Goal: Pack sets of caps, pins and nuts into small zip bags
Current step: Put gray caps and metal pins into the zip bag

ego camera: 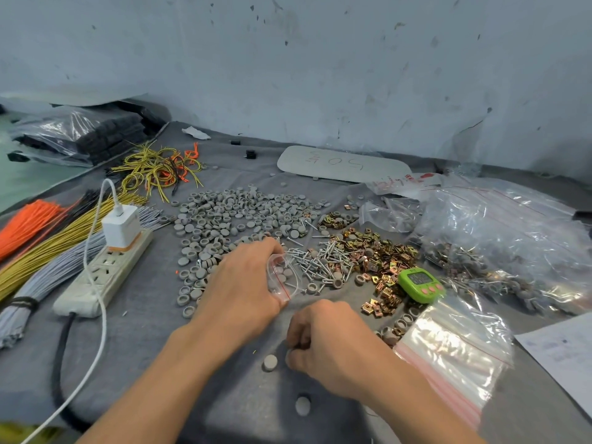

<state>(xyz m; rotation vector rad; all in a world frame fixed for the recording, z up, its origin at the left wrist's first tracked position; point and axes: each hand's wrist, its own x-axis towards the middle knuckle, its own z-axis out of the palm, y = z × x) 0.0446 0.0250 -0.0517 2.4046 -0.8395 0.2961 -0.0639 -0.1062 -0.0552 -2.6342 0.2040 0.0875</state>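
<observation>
Loose grey cap (302,406) lies nearest on the table (153,347), with another just beyond it. Right hand (323,341) is curled down beside that one, fingertips bunched, though I can't tell what they hold. Left hand (243,283) grips the small zip bag (283,283) beside the pins (320,261), grey caps inside.

Legible marks: one number only.
Board (344,163): red handwriting, upside down to the camera, "50" legible, other strokes unclear. Flat bag (404,182): red print, too small to read. Timer (420,285) digits and paper (560,350) print: not resolvable.
</observation>
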